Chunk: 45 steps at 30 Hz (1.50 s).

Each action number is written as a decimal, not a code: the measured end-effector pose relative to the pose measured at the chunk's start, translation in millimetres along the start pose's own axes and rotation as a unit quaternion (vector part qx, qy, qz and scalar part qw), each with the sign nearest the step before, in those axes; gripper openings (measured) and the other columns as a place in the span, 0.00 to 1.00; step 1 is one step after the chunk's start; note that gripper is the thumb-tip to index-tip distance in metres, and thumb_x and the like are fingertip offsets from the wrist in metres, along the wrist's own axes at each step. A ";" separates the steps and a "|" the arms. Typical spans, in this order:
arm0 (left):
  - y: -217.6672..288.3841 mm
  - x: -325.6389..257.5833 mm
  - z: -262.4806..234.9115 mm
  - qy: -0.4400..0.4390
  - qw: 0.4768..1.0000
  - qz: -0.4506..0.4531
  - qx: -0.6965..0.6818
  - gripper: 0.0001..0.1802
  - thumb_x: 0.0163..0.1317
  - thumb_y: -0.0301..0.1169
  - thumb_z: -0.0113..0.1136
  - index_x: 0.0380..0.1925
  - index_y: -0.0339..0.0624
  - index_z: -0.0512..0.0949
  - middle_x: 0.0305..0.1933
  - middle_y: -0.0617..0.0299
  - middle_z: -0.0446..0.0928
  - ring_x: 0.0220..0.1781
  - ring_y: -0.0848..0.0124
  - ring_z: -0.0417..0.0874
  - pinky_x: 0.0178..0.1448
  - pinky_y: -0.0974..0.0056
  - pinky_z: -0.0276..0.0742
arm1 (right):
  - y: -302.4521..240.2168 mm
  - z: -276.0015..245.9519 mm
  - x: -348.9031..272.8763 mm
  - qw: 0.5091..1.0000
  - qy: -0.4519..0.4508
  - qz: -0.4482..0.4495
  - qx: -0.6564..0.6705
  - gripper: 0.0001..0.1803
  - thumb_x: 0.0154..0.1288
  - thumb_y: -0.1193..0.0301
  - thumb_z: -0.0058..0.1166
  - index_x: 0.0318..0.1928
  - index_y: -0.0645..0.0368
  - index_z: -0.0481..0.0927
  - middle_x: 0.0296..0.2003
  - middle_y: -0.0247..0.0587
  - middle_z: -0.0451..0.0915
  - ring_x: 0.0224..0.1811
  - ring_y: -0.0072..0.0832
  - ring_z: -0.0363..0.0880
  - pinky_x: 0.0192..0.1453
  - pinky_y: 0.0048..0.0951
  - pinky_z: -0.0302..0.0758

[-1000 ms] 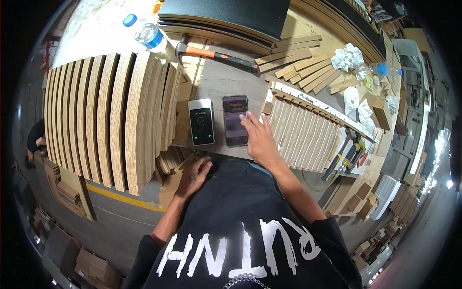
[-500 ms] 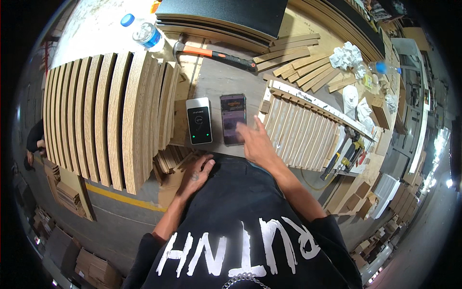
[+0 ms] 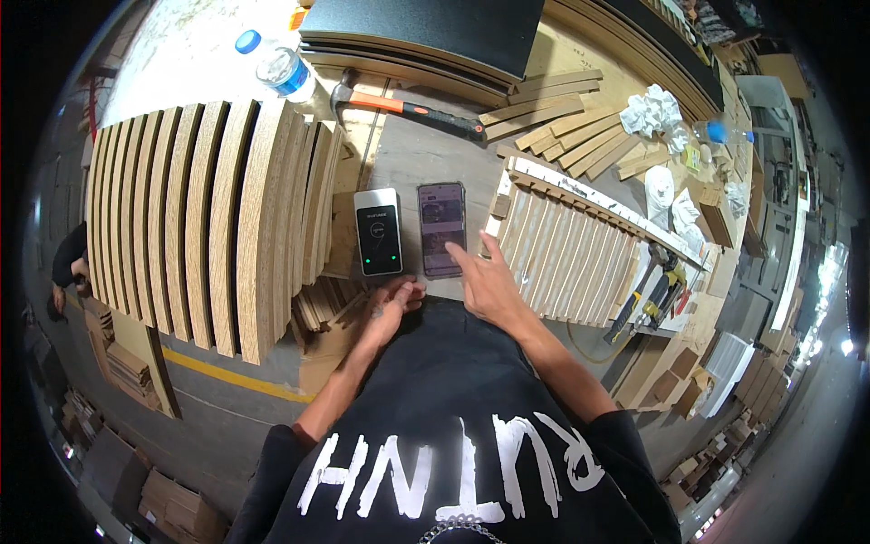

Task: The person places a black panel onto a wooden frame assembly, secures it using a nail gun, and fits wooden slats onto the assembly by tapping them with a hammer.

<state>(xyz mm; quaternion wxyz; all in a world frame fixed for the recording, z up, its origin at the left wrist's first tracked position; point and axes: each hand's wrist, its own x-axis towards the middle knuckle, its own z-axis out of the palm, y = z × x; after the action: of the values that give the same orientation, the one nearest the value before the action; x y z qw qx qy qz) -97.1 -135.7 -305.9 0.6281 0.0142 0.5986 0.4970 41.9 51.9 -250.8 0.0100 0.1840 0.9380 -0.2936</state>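
Note:
A dark-cased smartphone (image 3: 443,213) lies on the grey-brown board (image 3: 399,150) with its screen lit. Over the lower half of that screen is the outstretched index finger of my right hand (image 3: 494,288); the hand holds nothing and its fingers are apart. Left of the phone lies a white-framed handheld device (image 3: 378,231) with a black display and green lights. At the board's near edge, just below this device, is my left hand (image 3: 394,301), its fingers curled together with no object visible in them.
Upright wooden slats (image 3: 204,227) stand in a large row on the left. A claw hammer (image 3: 408,111) lies beyond the phone, near a water bottle (image 3: 283,71) and stacked black panels (image 3: 421,36). On the right are a slatted wood assembly (image 3: 566,249), loose strips (image 3: 580,136) and tools (image 3: 662,295).
My left hand has shifted right along the board's near edge and its fingers have drawn together. The phone's screen content has moved. My right index finger stays over the phone.

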 end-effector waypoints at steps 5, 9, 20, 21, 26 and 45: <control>-4.4 4.2 -3.0 0.011 1.000 -0.013 -0.007 0.21 0.78 0.38 0.48 0.59 0.32 0.72 0.51 0.53 0.82 0.51 0.66 0.84 0.56 0.63 0.80 | 10.3 -1.3 -10.6 0.993 0.044 0.040 0.099 0.32 0.52 0.84 0.47 0.62 0.66 0.70 0.46 0.51 0.82 0.53 0.47 0.80 0.75 0.57 0.57; -10.0 4.7 -15.3 -0.002 0.999 -0.020 0.049 0.18 0.78 0.38 0.48 0.54 0.33 0.75 0.46 0.55 0.83 0.47 0.68 0.85 0.55 0.63 0.81 | 18.4 -4.1 3.8 0.990 0.136 0.023 0.028 0.32 0.50 0.85 0.46 0.61 0.67 0.71 0.52 0.54 0.79 0.60 0.47 0.75 0.74 0.57 0.57; -26.0 14.9 -30.9 -0.001 0.991 0.084 0.100 0.22 0.74 0.45 0.54 0.37 0.35 0.83 0.35 0.60 0.84 0.39 0.73 0.84 0.48 0.67 0.78 | 26.9 -7.7 38.9 0.989 0.090 0.056 -0.103 0.31 0.54 0.79 0.50 0.63 0.66 0.70 0.62 0.52 0.74 0.69 0.43 0.68 0.76 0.57 0.51; -23.8 13.0 -28.7 0.010 0.992 0.068 0.106 0.23 0.74 0.46 0.54 0.35 0.35 0.84 0.35 0.60 0.84 0.39 0.73 0.84 0.48 0.67 0.78 | 26.9 -8.1 40.1 0.989 0.091 0.055 -0.103 0.31 0.54 0.79 0.50 0.63 0.66 0.70 0.62 0.52 0.74 0.69 0.43 0.68 0.76 0.57 0.51; -17.0 18.3 -29.6 0.007 0.992 0.042 0.121 0.23 0.75 0.44 0.52 0.35 0.34 0.84 0.34 0.59 0.84 0.37 0.73 0.83 0.47 0.66 0.78 | 28.0 -1.3 46.2 0.984 0.071 0.057 -0.154 0.37 0.54 0.78 0.52 0.69 0.61 0.66 0.62 0.47 0.75 0.67 0.38 0.71 0.75 0.62 0.49; -8.5 11.4 -24.9 0.019 0.997 -0.001 0.071 0.23 0.72 0.46 0.56 0.35 0.34 0.84 0.35 0.59 0.83 0.40 0.71 0.83 0.48 0.66 0.77 | 25.1 -3.2 56.4 0.982 0.042 0.084 -0.164 0.38 0.55 0.79 0.53 0.70 0.53 0.66 0.61 0.45 0.72 0.63 0.35 0.73 0.74 0.69 0.44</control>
<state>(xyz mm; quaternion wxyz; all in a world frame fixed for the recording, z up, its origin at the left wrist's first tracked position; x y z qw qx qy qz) -113.5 -147.1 -326.6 0.6142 0.0491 0.6443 0.4530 -1.6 91.8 -269.1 0.0256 0.2700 0.9543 -0.1255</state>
